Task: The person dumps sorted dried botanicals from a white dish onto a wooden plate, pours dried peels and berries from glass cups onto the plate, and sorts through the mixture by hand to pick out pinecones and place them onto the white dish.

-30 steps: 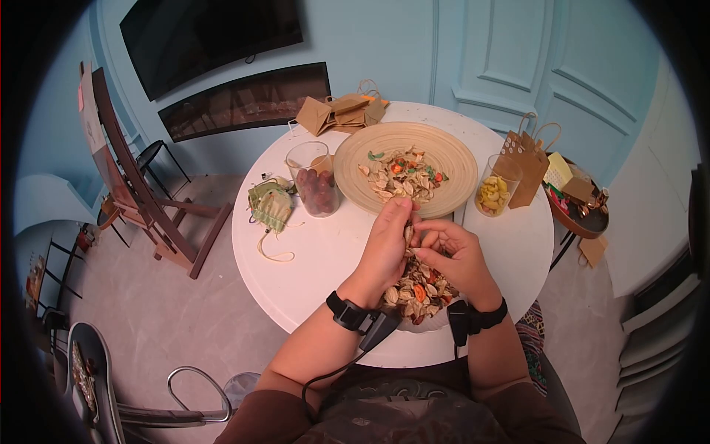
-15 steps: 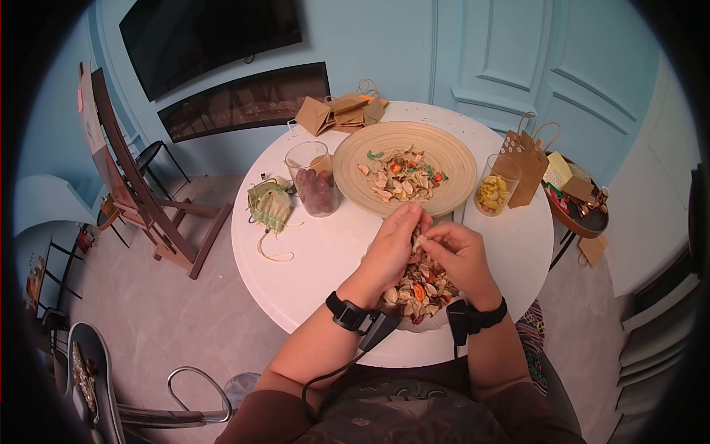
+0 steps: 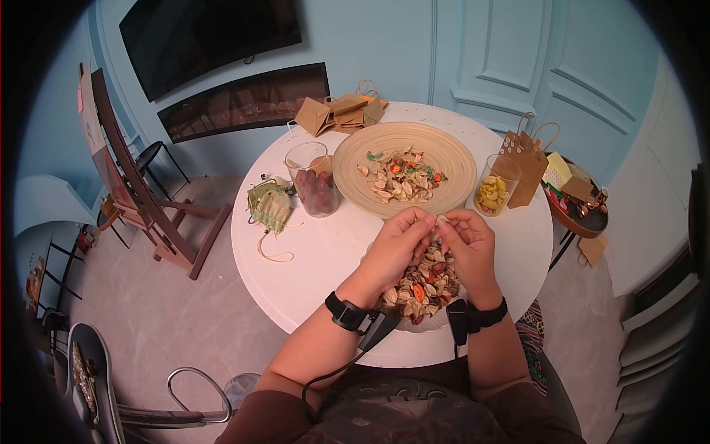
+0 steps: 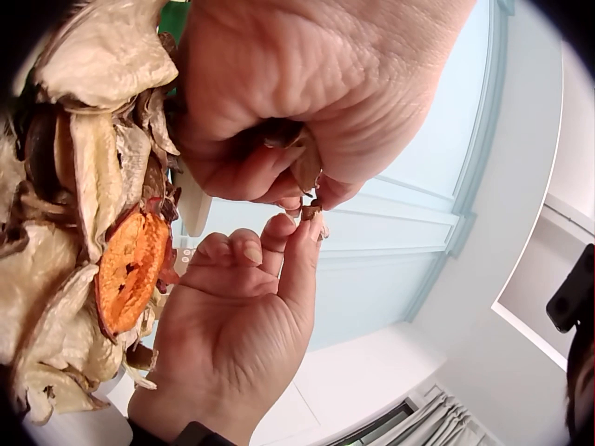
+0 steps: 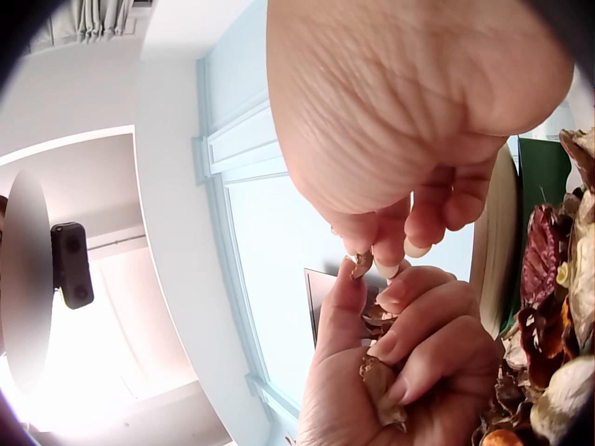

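My left hand point(image 3: 396, 248) and right hand point(image 3: 471, 248) meet fingertip to fingertip above a heap of potpourri point(image 3: 427, 285). Between the fingertips of both hands is a small brown dried piece point(image 5: 361, 265), pinched by thumbs and forefingers. The curled fingers of the left hand also hold dried petals point(image 5: 379, 386) against the palm, seen in the right wrist view. Pale, curled dried petals make up most of the heap, with an orange dried slice point(image 4: 132, 269) and a dark red piece point(image 5: 541, 255) among them.
Beyond the hands, a wide round wooden plate point(image 3: 362, 170) holds more potpourri on the white table point(image 3: 296, 274). A glass of dark red fruit point(image 3: 316, 191) and a green pouch point(image 3: 271, 207) stand left; a glass of yellow pieces point(image 3: 492, 196) and paper bag point(image 3: 526, 177) stand right.
Both hands have moved slightly away from the body, the left also to the right. Their fingertips now meet at one small piece, higher over the heap.
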Demonstrator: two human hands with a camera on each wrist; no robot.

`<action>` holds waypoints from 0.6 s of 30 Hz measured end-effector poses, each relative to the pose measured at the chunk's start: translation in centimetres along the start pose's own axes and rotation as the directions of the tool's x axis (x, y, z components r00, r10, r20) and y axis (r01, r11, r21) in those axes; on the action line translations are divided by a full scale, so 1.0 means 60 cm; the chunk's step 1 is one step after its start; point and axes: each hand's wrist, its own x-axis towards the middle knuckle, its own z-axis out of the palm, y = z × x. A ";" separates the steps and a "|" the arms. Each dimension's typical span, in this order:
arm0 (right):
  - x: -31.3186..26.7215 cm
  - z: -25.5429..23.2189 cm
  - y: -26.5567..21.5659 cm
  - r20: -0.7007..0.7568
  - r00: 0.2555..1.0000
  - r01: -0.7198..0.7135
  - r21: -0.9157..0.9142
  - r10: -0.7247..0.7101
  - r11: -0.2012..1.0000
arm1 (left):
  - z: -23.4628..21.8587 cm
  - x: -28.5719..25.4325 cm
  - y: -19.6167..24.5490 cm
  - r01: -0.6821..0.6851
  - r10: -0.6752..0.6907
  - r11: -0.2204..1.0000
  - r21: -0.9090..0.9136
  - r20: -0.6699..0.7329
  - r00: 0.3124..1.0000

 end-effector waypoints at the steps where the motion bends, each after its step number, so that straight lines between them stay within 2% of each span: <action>1: 0.000 0.000 0.000 0.001 1.000 0.001 -0.010 -0.001 1.000 | 0.000 0.000 0.000 0.004 -0.004 1.000 -0.010 0.000 1.000; 12: 0.001 0.000 0.005 0.015 0.998 0.056 0.004 -0.056 0.998 | -0.003 0.001 0.000 0.013 -0.012 1.000 -0.028 0.027 1.000; 18: 0.001 0.004 -0.001 0.030 0.998 0.048 -0.001 -0.048 0.999 | -0.002 -0.001 0.001 -0.037 0.037 0.998 -0.056 0.007 0.999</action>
